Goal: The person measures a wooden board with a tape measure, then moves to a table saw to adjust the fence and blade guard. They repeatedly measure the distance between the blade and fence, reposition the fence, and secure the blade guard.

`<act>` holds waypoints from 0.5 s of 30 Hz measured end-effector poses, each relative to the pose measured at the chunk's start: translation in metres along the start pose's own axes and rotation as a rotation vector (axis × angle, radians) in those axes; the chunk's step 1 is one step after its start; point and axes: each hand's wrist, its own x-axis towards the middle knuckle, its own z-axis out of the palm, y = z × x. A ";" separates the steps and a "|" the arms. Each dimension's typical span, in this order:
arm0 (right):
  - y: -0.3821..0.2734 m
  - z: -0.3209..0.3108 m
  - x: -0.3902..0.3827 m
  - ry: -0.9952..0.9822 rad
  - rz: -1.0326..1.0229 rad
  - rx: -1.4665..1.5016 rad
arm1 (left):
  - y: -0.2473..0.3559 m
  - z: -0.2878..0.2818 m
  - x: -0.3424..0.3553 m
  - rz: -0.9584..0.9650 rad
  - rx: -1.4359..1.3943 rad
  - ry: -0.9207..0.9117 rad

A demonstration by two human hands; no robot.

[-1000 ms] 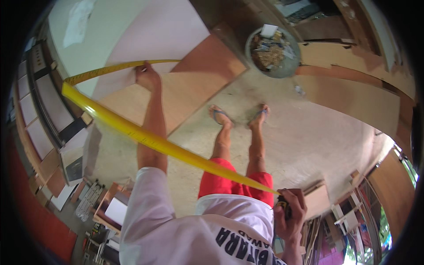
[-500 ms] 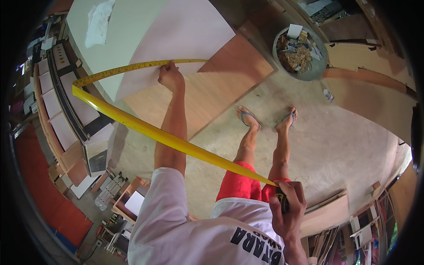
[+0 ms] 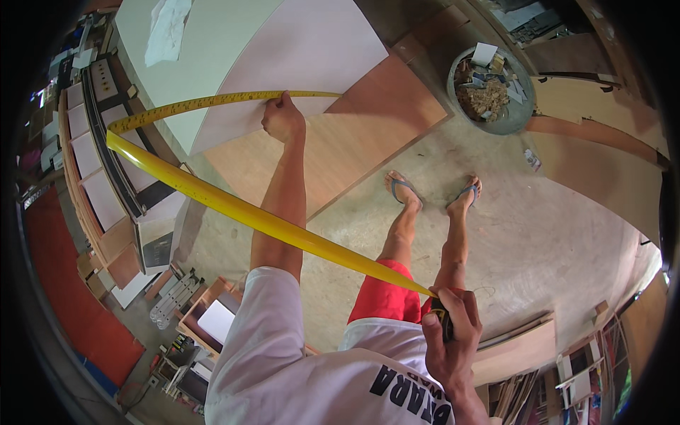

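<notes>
My left hand [image 3: 283,119] pinches the yellow blade of a tape measure [image 3: 283,230] over a white sheet [image 3: 304,42]. The blade's free end reaches right, to the border between this sheet and a brown wooden board [image 3: 375,99]. To the left the blade folds sharply back, then runs down across my left forearm to the tape's dark case. My right hand [image 3: 453,333] grips that case at my waist. A pale green panel [image 3: 219,42] adjoins the white sheet, with a crumpled white piece [image 3: 168,32] lying on it.
A round tub [image 3: 520,124] of shavings and offcuts stands on the concrete floor beyond my feet. Long cabinet-like pieces [image 3: 88,152] stand at the left. Curved panels [image 3: 588,163] line the right. Wood strips [image 3: 513,393] are stacked at the lower right, tools [image 3: 177,368] at the lower left.
The view has shifted slightly, so the boards and tub sit a little further right. My right hand with the case has moved slightly left. Both hands keep their hold.
</notes>
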 end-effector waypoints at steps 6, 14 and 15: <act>0.000 -0.001 0.003 -0.029 -0.014 0.010 | 0.009 -0.003 -0.006 0.075 0.118 0.054; 0.003 -0.012 0.003 -0.060 -0.038 -0.003 | 0.009 -0.003 -0.006 0.048 0.173 0.074; 0.003 -0.013 0.003 -0.062 -0.040 0.004 | 0.011 -0.003 -0.006 0.048 0.188 0.071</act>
